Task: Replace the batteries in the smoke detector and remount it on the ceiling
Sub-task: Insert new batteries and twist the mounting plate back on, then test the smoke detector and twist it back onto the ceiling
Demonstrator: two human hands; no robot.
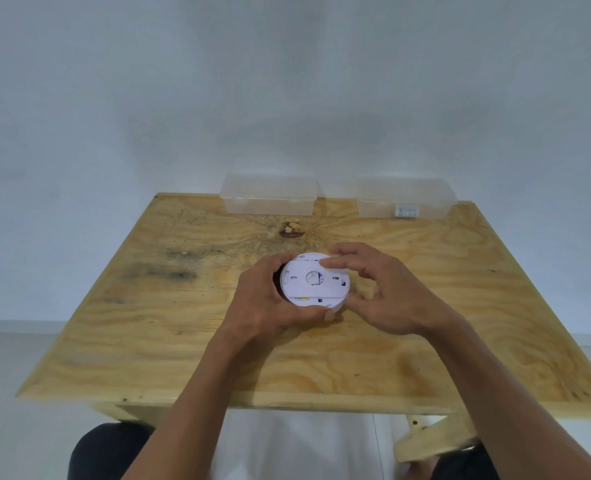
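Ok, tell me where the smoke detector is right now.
The smoke detector sits back-side up near the middle of the wooden table, gripped between the left hand and right hand, in front of two clear boxes.

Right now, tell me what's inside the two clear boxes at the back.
The left box looks empty. The right box shows one small white labelled item at its front wall; its details are too blurred to read.

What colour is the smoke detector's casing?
White, with a small yellow mark near its front edge; the smoke detector shows best in the head view.
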